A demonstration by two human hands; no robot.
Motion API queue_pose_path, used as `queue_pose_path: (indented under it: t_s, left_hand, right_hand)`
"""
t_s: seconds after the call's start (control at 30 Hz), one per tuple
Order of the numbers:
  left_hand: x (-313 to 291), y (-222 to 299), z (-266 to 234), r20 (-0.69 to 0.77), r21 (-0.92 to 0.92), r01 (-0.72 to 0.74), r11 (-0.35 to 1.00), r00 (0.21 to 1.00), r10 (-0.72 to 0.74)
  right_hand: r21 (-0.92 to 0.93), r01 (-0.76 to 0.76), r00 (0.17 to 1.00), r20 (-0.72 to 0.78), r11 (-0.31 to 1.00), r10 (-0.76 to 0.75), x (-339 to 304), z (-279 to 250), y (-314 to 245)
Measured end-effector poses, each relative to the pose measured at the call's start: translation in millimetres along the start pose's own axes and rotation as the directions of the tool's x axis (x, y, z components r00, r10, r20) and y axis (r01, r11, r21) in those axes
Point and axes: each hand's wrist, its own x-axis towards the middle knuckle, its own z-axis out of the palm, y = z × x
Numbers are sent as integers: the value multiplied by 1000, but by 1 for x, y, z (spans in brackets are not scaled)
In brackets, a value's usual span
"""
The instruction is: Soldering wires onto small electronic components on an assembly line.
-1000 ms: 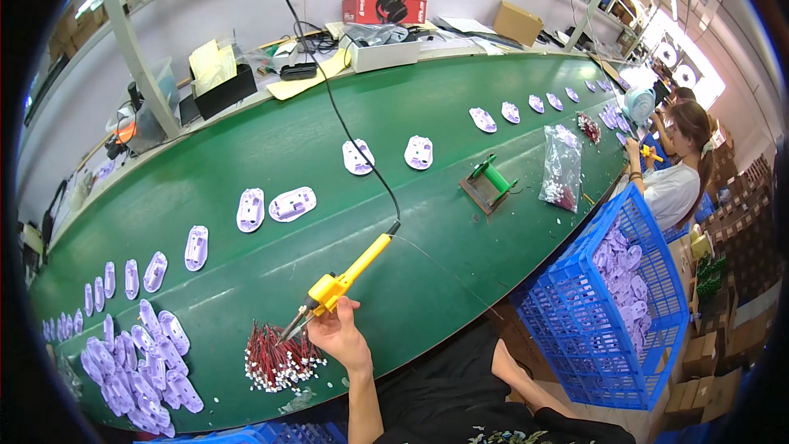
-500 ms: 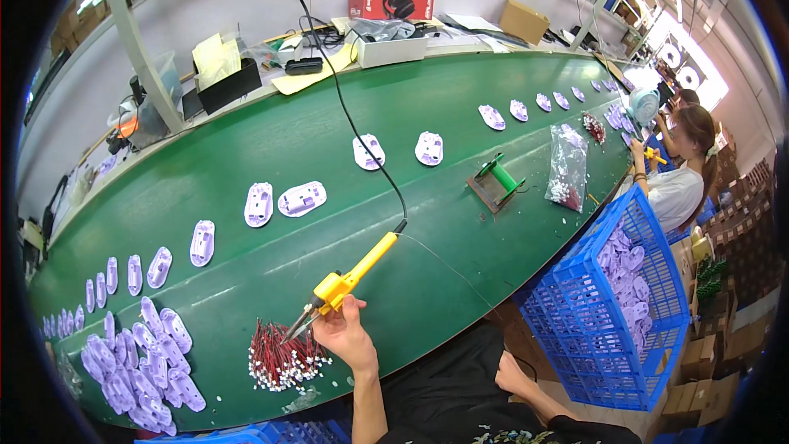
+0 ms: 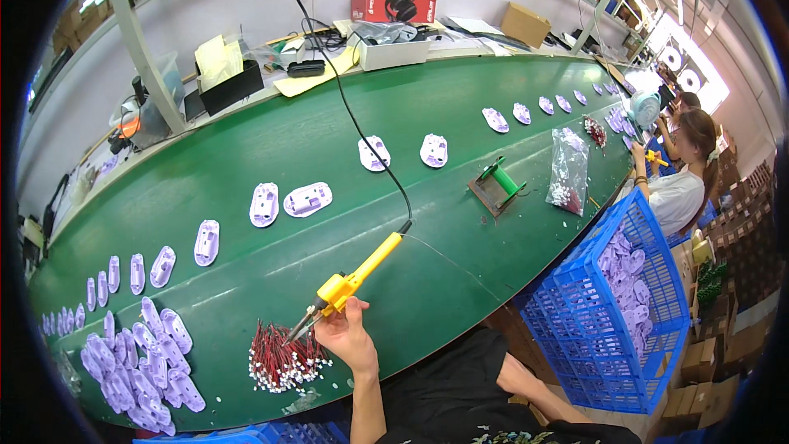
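Note:
My left hand (image 3: 349, 339) grips a yellow soldering iron (image 3: 349, 281) near its front end, with thumb and fingers pressed to it. The iron's two thin metal prongs point down over a bundle of red wires with white connectors (image 3: 288, 358) on the green table. To the left lies a heap of lilac plastic shells (image 3: 136, 366), shaped like computer mouse housings. Lower right, my right hand (image 3: 515, 376) rests low by the black clothing, off the table; its fingers are mostly hidden.
Several lilac shells (image 3: 308, 200) lie spaced along the green belt (image 3: 329, 156). A black cord (image 3: 353, 119) hangs down to the iron. Right of it are a green-spooled stand (image 3: 497, 187) and a clear bag (image 3: 569, 173). A blue crate (image 3: 575, 312) of shells stands beside the table, near a co-worker (image 3: 678, 185).
Shells on the belt have shifted slightly right. The soldering iron and my left hand have barely moved; the whole view has shifted a little.

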Motion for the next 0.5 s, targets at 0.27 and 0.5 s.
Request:
queue_pose_path:
  t_s: [0.27, 0.5]
  left_hand:
    - [7, 1, -2, -35, -86, 24, 996, 999, -27]
    - [13, 8, 4, -28, -100, -12, 995, 1000, 9]
  right_hand:
    - [130, -106, 992, 82, 986, 96, -83, 5, 58]
    - [90, -44, 999, -15, 995, 45, -60, 8, 50]
